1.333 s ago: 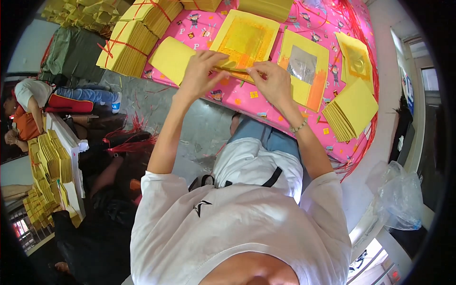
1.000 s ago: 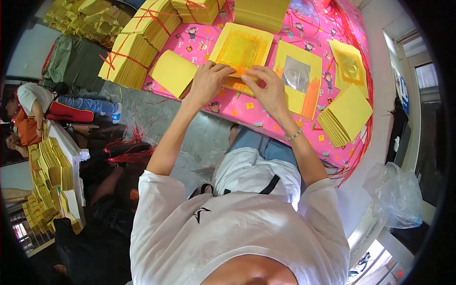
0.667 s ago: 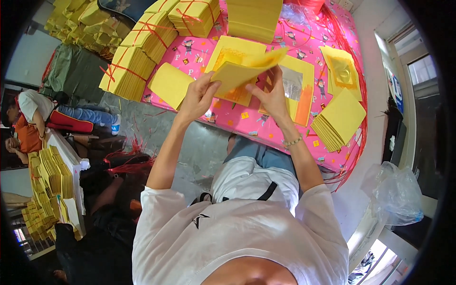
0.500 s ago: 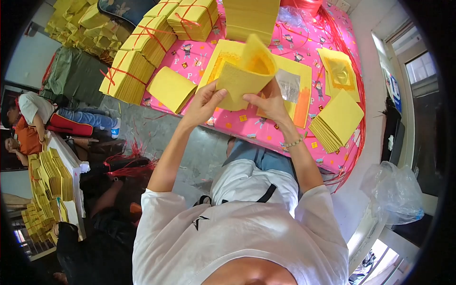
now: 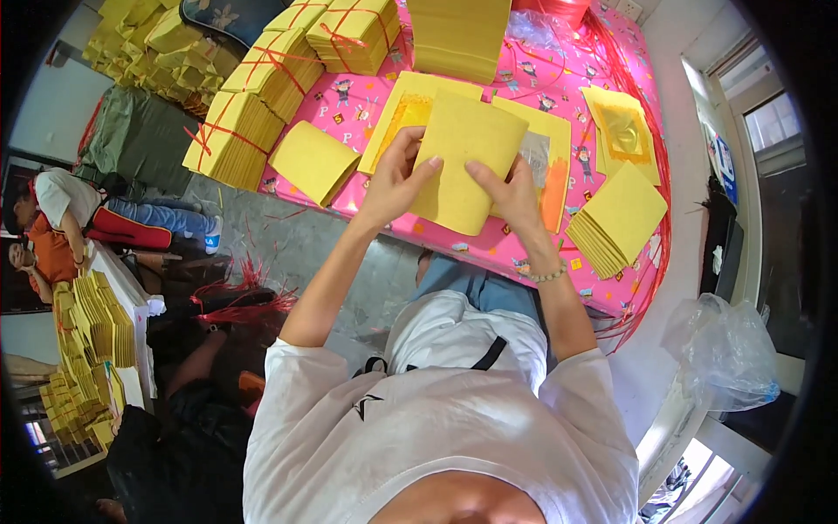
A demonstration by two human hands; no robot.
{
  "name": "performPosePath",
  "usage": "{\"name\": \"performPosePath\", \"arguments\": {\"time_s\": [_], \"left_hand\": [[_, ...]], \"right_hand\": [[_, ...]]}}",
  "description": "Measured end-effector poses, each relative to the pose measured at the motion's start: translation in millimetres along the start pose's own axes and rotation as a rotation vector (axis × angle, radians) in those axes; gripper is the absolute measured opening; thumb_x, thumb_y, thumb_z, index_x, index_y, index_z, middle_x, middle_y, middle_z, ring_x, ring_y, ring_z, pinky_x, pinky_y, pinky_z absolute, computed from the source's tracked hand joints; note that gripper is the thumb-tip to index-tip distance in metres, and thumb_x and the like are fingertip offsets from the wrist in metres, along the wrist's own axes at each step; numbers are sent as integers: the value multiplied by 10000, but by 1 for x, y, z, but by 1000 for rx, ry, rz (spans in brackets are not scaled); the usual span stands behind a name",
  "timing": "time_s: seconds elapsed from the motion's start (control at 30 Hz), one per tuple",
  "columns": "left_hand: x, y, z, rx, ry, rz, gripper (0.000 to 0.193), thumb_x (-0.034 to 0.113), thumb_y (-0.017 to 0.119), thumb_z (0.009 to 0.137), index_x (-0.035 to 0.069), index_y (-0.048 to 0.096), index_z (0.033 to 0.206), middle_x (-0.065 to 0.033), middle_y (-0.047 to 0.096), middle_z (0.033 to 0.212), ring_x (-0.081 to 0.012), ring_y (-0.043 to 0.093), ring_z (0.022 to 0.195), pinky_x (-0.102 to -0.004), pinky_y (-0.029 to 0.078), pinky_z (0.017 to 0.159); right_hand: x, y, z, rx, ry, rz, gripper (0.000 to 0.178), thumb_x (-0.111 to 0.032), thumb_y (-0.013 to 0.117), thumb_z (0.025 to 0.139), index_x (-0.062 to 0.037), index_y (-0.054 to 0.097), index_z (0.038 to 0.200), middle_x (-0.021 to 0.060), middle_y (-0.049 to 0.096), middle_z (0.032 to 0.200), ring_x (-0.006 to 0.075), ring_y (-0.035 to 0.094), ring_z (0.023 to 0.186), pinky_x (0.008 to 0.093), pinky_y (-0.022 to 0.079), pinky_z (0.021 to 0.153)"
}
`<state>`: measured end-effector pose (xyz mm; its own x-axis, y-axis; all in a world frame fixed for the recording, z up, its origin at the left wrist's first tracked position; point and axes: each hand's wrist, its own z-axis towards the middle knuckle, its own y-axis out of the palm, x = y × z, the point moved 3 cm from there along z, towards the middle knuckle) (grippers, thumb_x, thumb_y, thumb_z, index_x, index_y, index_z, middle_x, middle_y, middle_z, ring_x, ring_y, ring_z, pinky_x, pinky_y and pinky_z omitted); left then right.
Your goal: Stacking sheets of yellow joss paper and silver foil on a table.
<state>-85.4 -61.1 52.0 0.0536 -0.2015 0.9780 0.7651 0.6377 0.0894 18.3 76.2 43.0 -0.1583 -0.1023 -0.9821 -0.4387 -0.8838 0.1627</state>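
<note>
Over the near edge of the table I hold a folded piece of yellow joss paper (image 5: 471,140), bent into a curve with its plain face toward me. My left hand (image 5: 393,185) grips its left side, thumb on the front and fingers partly hidden behind. On the right side my right hand (image 5: 513,194) pinches it the same way, a beaded bracelet at the wrist. Behind it lie a flat yellow sheet with an orange patch (image 5: 408,113) and another sheet with silver and orange patches (image 5: 553,188), both partly covered. Left of my hands rests a folded yellow sheet (image 5: 312,162).
Tied bundles of yellow paper (image 5: 236,131) line the left side of the pink patterned table cover (image 5: 476,229). A fanned yellow stack (image 5: 620,218) and red strings (image 5: 661,262) are at right. Two people (image 5: 65,205) sit at far left beside another table with paper stacks (image 5: 96,327).
The joss paper has turned from its opened, curled shape, with the orange inside showing, to a plain face toward me. Both hands have shifted slightly right with it.
</note>
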Motion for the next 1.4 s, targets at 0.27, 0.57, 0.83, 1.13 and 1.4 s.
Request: {"name": "performPosePath", "arguments": {"time_s": [0.27, 0.57, 0.83, 1.13, 1.4], "left_hand": [[4, 5, 8, -50, -417, -143, 378, 164, 539, 905, -9, 456, 1230, -80, 583, 1097, -129, 557, 991, -260, 441, 844], [10, 6, 8, -57, -587, -210, 421, 183, 537, 913, 6, 414, 1275, -88, 556, 1160, -150, 559, 1039, -269, 467, 850], [9, 8, 8, -142, -645, -322, 452, 129, 534, 912, -38, 370, 1299, -121, 517, 1231, -172, 540, 1096, -281, 461, 907], [-2, 8, 11, -157, -626, -319, 424, 102, 520, 911, -25, 385, 1292, -117, 533, 1214, -171, 553, 1073, -285, 463, 901], [-5, 18, 2, -40, -565, -172, 396, 131, 545, 896, -18, 431, 1246, -91, 587, 1107, -144, 567, 1003, -265, 465, 826]], "right_hand": [[6, -8, 5, 27, 207, 162, 405, -192, 668, 832, 41, 534, 1135, 116, 622, 1050, 156, 615, 916, 276, 500, 780], [15, -13, 3, 1, 313, 274, 416, -182, 662, 836, 36, 518, 1159, 110, 608, 1070, 160, 606, 942, 281, 499, 783], [19, -19, 2, 4, 332, 318, 446, -165, 669, 834, 27, 487, 1193, 108, 592, 1101, 163, 602, 957, 292, 507, 801], [18, -20, 3, -17, 337, 334, 438, -165, 665, 837, 29, 490, 1188, 105, 590, 1110, 167, 602, 965, 292, 507, 804], [7, -14, -5, -28, 172, 38, 375, -112, 640, 852, 37, 503, 1168, 112, 614, 1079, 154, 602, 943, 278, 498, 784]]}}
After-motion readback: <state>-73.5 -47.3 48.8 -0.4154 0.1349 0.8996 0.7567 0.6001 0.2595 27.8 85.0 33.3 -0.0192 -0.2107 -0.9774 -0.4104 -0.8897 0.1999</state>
